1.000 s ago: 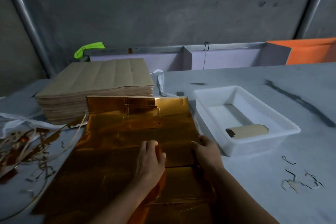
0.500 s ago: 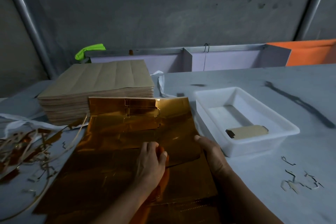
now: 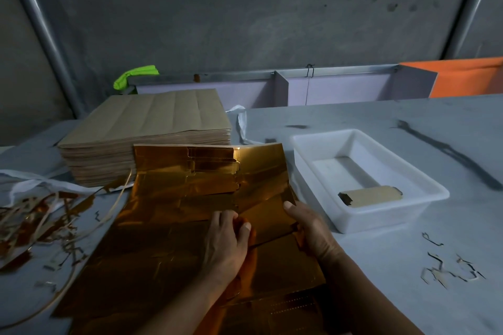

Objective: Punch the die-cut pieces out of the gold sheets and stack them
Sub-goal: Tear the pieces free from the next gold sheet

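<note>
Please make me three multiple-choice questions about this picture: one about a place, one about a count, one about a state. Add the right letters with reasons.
1. The white rectangular plastic tray stands: A) right of the shiny gold foil sheet; B) left of it; C) on it.
2. The tray holds this many brown cardboard pieces: A) none; B) one; C) three.
3. The right hand: A) lies in the tray; B) grips the sheet's edge; C) hangs free.
A, tray beside the sheet's right edge; B, a single piece on its floor; B, thumb over the edge.
</note>
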`<state>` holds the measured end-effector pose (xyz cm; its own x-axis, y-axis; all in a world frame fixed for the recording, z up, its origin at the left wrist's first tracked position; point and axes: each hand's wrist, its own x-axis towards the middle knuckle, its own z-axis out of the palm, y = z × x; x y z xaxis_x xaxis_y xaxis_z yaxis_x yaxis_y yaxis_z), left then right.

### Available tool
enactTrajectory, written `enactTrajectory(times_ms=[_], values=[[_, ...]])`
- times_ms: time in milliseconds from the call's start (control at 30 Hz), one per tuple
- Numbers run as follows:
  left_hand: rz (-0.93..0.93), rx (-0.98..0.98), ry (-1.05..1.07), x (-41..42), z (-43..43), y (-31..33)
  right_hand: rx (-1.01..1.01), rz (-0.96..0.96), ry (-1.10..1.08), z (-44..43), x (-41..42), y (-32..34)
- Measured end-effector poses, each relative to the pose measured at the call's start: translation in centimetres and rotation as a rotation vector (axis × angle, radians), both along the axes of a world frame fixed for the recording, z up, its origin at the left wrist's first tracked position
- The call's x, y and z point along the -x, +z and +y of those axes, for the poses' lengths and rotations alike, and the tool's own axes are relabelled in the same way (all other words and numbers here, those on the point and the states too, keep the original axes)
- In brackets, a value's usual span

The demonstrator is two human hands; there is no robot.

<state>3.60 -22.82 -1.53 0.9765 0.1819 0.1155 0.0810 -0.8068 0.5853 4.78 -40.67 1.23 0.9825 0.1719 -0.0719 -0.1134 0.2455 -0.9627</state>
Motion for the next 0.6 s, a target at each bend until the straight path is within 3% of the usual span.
enactTrajectory(times_ms=[367,600], values=[[0.004,0.031,0.015,0.2,0.0,0.1,-0.069,0.127,0.043,-0.9,-0.1,-0.3],[-0.022,0.019,0.002,0.2,-0.1,0.3,0.125,0.211,0.22,-1.9,0.0,0.8]])
